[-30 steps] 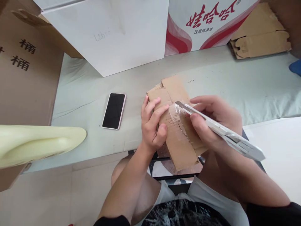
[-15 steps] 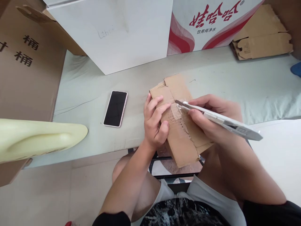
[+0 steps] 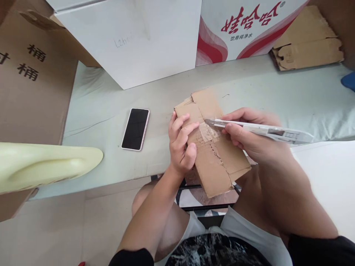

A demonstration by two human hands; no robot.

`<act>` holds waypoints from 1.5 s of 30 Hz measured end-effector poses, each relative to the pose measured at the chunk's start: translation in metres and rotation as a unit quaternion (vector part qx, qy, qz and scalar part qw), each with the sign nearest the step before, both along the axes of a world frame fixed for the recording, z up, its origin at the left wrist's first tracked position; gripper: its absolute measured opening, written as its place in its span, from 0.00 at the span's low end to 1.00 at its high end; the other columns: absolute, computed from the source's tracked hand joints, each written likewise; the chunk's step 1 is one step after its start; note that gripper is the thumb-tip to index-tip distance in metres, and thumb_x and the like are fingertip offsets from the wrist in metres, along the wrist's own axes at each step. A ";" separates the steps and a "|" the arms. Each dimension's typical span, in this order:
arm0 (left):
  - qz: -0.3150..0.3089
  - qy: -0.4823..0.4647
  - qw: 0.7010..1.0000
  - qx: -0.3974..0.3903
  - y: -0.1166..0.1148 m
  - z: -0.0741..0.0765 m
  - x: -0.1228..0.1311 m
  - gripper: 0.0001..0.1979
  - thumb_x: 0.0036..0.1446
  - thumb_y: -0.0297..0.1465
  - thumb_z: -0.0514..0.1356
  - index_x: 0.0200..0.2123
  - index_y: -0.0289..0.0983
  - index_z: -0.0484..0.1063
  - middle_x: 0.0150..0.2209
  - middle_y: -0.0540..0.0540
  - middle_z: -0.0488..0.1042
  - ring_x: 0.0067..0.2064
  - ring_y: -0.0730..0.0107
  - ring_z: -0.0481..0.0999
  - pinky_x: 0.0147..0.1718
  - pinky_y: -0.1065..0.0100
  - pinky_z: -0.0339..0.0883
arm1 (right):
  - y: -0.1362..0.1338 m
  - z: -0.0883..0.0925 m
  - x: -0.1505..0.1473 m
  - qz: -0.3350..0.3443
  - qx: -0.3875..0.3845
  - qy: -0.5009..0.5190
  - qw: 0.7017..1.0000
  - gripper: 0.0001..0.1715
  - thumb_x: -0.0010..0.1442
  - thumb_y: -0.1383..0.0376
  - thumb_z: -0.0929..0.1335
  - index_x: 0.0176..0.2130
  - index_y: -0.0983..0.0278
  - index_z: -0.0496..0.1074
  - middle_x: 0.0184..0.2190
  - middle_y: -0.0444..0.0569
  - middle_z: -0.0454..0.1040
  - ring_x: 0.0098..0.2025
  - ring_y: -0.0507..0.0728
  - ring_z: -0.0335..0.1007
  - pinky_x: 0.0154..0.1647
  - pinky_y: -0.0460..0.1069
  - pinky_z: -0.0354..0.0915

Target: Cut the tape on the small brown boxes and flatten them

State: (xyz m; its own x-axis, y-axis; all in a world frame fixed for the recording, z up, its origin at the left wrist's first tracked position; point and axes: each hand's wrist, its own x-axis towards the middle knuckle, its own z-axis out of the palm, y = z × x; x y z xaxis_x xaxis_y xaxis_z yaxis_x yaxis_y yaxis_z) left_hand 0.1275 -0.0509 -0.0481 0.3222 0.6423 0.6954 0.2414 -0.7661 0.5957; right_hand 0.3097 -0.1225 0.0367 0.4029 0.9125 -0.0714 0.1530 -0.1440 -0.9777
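Note:
A small flattened brown cardboard box [image 3: 219,162] lies half over the near edge of the pale green surface [image 3: 277,96]. Clear tape covers part of its middle seam. My left hand [image 3: 181,146] grips the box's left edge, fingers curled over the top. My right hand [image 3: 249,136] is closed around a white utility knife [image 3: 266,130], held nearly level. The knife's blade tip rests on the taped seam, close to my left fingertips.
A black phone in a pink case [image 3: 135,129] lies face up to the left of the box. A white box [image 3: 138,40], a red-and-white printed carton [image 3: 244,29] and folded cardboard [image 3: 307,48] stand behind. A brown carton [image 3: 30,81] and a cream plastic object [image 3: 47,166] are at left.
My right hand has swung the knife handle up and to the right, so the knife lies flatter. The blade tip stays on the taped seam. My left hand keeps its grip.

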 end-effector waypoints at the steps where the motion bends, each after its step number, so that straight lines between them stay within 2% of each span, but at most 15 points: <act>1: 0.000 -0.001 1.000 -0.001 0.000 0.000 0.000 0.24 0.70 0.43 0.44 0.54 0.41 0.74 0.58 0.41 0.75 0.64 0.54 0.74 0.75 0.43 0.54 | 0.000 0.001 0.000 0.008 -0.003 -0.001 1.000 0.10 0.56 0.60 0.77 0.37 0.63 0.82 0.21 0.42 0.74 0.20 0.48 0.65 0.19 0.43 0.60; 9: -0.007 -0.009 1.000 -0.006 0.001 -0.003 -0.001 0.23 0.71 0.43 0.44 0.56 0.44 0.74 0.61 0.44 0.72 0.66 0.56 0.71 0.76 0.48 0.50 | -0.002 0.009 -0.002 0.026 0.005 0.010 1.000 0.04 0.59 0.68 0.72 0.34 0.64 0.81 0.23 0.43 0.74 0.22 0.47 0.64 0.19 0.42 0.60; 13: -0.032 -0.031 0.999 -0.005 0.001 -0.003 -0.001 0.22 0.71 0.41 0.45 0.57 0.43 0.73 0.62 0.44 0.71 0.67 0.57 0.70 0.77 0.48 0.49 | -0.002 0.009 0.000 0.029 -0.005 0.011 1.000 0.05 0.57 0.65 0.74 0.34 0.64 0.82 0.23 0.43 0.74 0.21 0.46 0.64 0.19 0.42 0.59; 17: -0.026 -0.016 0.999 -0.014 0.001 -0.004 -0.002 0.23 0.71 0.42 0.45 0.58 0.44 0.73 0.63 0.44 0.70 0.68 0.54 0.68 0.77 0.45 0.47 | -0.003 0.011 0.001 0.042 -0.013 0.008 0.999 0.08 0.57 0.61 0.75 0.35 0.63 0.82 0.22 0.43 0.74 0.22 0.48 0.63 0.19 0.44 0.58; 21: -0.021 0.007 1.000 -0.011 0.001 -0.004 -0.004 0.24 0.71 0.43 0.43 0.57 0.43 0.73 0.63 0.43 0.71 0.69 0.53 0.68 0.77 0.43 0.47 | -0.001 0.012 0.005 0.064 -0.025 0.021 0.997 0.05 0.55 0.64 0.73 0.29 0.62 0.80 0.19 0.42 0.71 0.19 0.48 0.58 0.18 0.46 0.52; 24: -0.027 -0.010 0.999 -0.018 0.000 -0.004 -0.003 0.25 0.71 0.44 0.43 0.58 0.45 0.74 0.63 0.45 0.72 0.68 0.54 0.69 0.78 0.45 0.46 | 0.001 0.011 0.009 0.086 -0.047 0.018 0.995 0.05 0.53 0.67 0.71 0.26 0.62 0.78 0.16 0.42 0.68 0.18 0.48 0.55 0.17 0.47 0.49; 29: -0.037 -0.024 0.999 -0.010 0.002 -0.005 -0.002 0.24 0.71 0.43 0.44 0.58 0.44 0.73 0.63 0.45 0.72 0.67 0.56 0.71 0.77 0.46 0.49 | 0.001 0.012 0.010 0.090 -0.049 0.018 0.995 0.05 0.53 0.66 0.71 0.27 0.61 0.79 0.18 0.42 0.70 0.18 0.48 0.56 0.18 0.47 0.48; 34: -0.015 0.001 1.000 0.012 0.004 -0.007 -0.004 0.25 0.71 0.43 0.42 0.56 0.44 0.74 0.63 0.46 0.73 0.68 0.57 0.71 0.76 0.50 0.53 | -0.002 0.015 0.013 0.109 -0.067 0.031 0.991 0.04 0.53 0.67 0.72 0.27 0.62 0.77 0.18 0.42 0.68 0.20 0.48 0.57 0.18 0.46 0.49; 38: -0.025 0.002 1.000 0.012 0.004 -0.007 -0.004 0.25 0.72 0.43 0.42 0.57 0.42 0.73 0.64 0.44 0.72 0.68 0.55 0.70 0.76 0.45 0.53 | -0.002 0.014 0.019 0.141 -0.098 0.045 0.984 0.03 0.52 0.65 0.73 0.27 0.62 0.77 0.14 0.41 0.65 0.15 0.49 0.54 0.13 0.46 0.46; 41: -0.030 0.000 0.999 0.012 0.004 -0.007 -0.004 0.25 0.72 0.43 0.42 0.57 0.42 0.73 0.65 0.44 0.71 0.68 0.54 0.69 0.75 0.44 0.53 | -0.002 0.013 0.023 0.173 -0.089 0.051 0.980 0.05 0.50 0.64 0.72 0.26 0.62 0.78 0.12 0.41 0.64 0.13 0.48 0.52 0.11 0.46 0.45; 45: -0.035 -0.005 0.999 0.009 0.005 -0.008 -0.005 0.25 0.72 0.43 0.42 0.57 0.43 0.73 0.65 0.44 0.70 0.69 0.54 0.69 0.76 0.44 0.52 | -0.004 0.006 0.027 0.164 -0.057 0.074 0.982 0.04 0.52 0.64 0.73 0.26 0.62 0.78 0.13 0.41 0.66 0.13 0.48 0.55 0.10 0.44 0.45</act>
State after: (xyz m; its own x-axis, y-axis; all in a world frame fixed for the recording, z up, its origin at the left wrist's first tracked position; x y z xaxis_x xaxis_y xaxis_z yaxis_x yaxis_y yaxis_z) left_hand 0.1230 -0.0462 -0.0558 0.3588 0.6063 0.7097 0.1813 -0.7911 0.5842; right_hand 0.3364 -0.1267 0.0428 0.0667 0.9741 -0.2160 0.0659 -0.2203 -0.9732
